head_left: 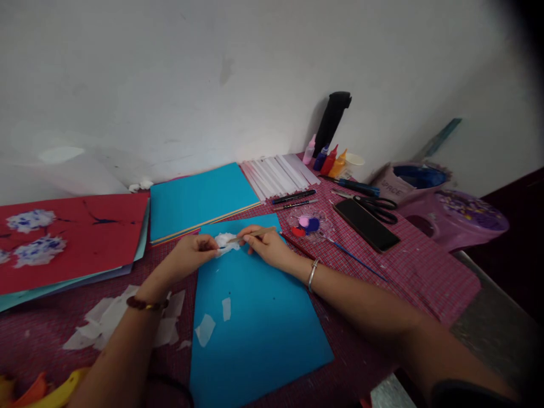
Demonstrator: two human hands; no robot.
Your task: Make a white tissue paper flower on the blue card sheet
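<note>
Plain off-white wall (170,73) fills the upper background, dark smudge (226,69) near its middle, fainter marks lower down. Table (450,283) set against the wall, covered in red-pink checked cloth (416,252), rounded corner at right. Dark maroon area (518,218) far right; grey surface (495,309) below it, floor or ledge, unclear. Light dim, soft; wall greyer toward upper right.

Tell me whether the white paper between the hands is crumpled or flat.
Crumpled: the white paper between the left hand and right hand looks ruffled, unlike the flat scraps lower on the blue sheet.
</note>
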